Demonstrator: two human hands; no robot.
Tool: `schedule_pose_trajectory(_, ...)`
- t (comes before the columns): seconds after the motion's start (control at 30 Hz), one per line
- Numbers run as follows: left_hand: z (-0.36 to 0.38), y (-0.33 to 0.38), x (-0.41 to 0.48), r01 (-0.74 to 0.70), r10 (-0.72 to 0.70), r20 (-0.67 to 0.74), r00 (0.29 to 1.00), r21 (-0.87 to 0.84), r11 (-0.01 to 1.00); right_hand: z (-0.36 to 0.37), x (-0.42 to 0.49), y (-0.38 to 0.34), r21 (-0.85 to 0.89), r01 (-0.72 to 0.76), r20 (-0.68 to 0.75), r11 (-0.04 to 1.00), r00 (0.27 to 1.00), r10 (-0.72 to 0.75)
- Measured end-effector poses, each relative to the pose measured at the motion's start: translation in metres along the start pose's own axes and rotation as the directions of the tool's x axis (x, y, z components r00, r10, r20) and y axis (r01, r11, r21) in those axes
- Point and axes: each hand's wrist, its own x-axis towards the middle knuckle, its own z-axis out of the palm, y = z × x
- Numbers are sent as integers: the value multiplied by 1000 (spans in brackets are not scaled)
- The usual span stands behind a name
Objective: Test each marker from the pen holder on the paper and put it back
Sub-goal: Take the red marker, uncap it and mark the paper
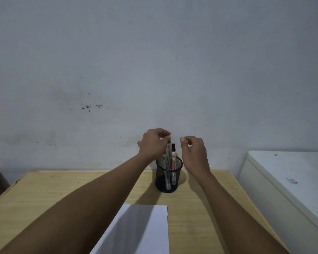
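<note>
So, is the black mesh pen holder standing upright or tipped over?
Upright. The black mesh pen holder stands on its base on the wooden table, its round rim facing up, with markers sticking out.

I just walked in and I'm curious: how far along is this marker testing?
Nothing looks done yet: the visible part of the paper shows no marks. In hand: the left hand pinches the top of a marker standing in the black mesh pen holder; the right hand hovers open beside it. Still left: testing that one, the black-capped marker and the others, then returning them.
</note>
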Motion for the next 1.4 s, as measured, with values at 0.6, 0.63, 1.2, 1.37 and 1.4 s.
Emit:
schedule_pose_trajectory(0.6, -161, 90, -88, -64, -20, -147, 989, -540, 840, -66, -64, -137, 815, -308, 332, 490, 943, 41)
schedule_pose_trajectory(0.63, -168, 88, -95, -51, -6, -108, 994, -516, 855, -67, -67, -143, 858, -343, 350, 383, 935, 52)
schedule_pose_trajectory(1.2, -233, 46, -147, -422, 397, 144, 906, 240, 874, -43, -114, -200, 747, -260, 442, 612, 881, -166)
schedule_pose_trajectory(1.37, -249, 20, -152, -215, 234, 228, 945, -104, 971, -14, -120, -202, 755, -275, 470, 596, 860, -200)
schedule_pose_trajectory(1.4, -253, 13, -152, -133, 172, 235, 957, -173, 976, -7, -121, -201, 764, -302, 480, 570, 857, -189)
